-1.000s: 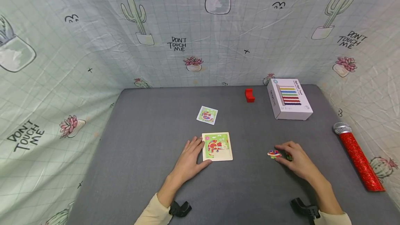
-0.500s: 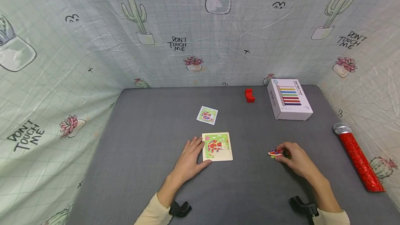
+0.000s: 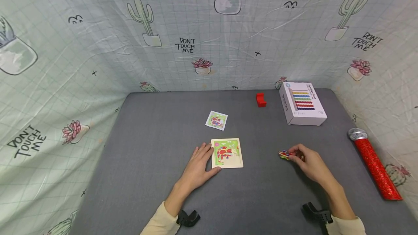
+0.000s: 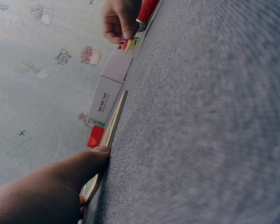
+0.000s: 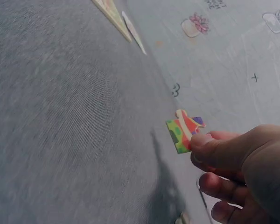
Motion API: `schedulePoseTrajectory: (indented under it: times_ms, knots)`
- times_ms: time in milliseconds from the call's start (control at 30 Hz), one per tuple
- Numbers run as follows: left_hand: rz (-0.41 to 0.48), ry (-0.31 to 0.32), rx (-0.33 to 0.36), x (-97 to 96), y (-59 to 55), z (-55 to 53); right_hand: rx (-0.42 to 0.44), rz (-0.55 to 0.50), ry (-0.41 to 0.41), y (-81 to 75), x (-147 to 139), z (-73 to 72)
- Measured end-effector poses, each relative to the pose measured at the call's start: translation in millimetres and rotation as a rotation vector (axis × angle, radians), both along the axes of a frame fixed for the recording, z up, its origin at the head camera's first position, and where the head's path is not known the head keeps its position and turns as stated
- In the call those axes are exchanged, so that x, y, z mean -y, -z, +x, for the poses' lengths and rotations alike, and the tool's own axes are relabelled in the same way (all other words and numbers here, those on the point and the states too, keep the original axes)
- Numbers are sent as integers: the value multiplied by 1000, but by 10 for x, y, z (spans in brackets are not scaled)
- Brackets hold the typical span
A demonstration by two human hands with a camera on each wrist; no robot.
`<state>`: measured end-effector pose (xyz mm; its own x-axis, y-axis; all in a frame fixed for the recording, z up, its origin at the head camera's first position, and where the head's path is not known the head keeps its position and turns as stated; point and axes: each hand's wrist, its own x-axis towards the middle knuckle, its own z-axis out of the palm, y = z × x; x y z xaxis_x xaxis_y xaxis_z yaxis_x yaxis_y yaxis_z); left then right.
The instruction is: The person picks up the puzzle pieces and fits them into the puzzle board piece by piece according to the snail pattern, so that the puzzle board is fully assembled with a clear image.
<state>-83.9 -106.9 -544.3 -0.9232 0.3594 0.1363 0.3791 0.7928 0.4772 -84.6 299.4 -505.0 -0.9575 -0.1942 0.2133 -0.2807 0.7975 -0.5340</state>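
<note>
A jigsaw piece [image 3: 284, 155], green, red, yellow and purple, is pinched between the thumb and fingers of my right hand [image 3: 310, 164]. In the right wrist view the jigsaw piece [image 5: 178, 135] is held up off the table, above a shadow. My left hand [image 3: 197, 167] rests at the left side of the square wooden puzzle board [image 3: 232, 162], fingers along its left edge and thumb at its lower left corner. Part of the board's picture is filled in; its lower right is bare wood. A small pale object [image 5: 182, 218], partly cut off, lies below the right hand.
A square picture card [image 3: 216, 120] lies beyond the board. At the back are a red block [image 3: 261, 99] and a white box [image 3: 303, 104] printed with coloured bead rows. A red glittery microphone [image 3: 375, 166] lies along the right edge of the grey table [image 3: 156, 126].
The right thumb and fingers have closed on the jigsaw piece and raised it off the table, slightly away from the body. The left hand and board have stayed in place.
</note>
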Motion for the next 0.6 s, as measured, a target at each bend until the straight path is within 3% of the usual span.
schedulePoseTrajectory:
  times_ms: [233,600]
  knots:
    - [-6,-1,0,3,2,-3,-19,-30,-13,-44,141,-110]
    - [-9,0,-2,6,6,0,63,-66,-99,-120,442,-266]
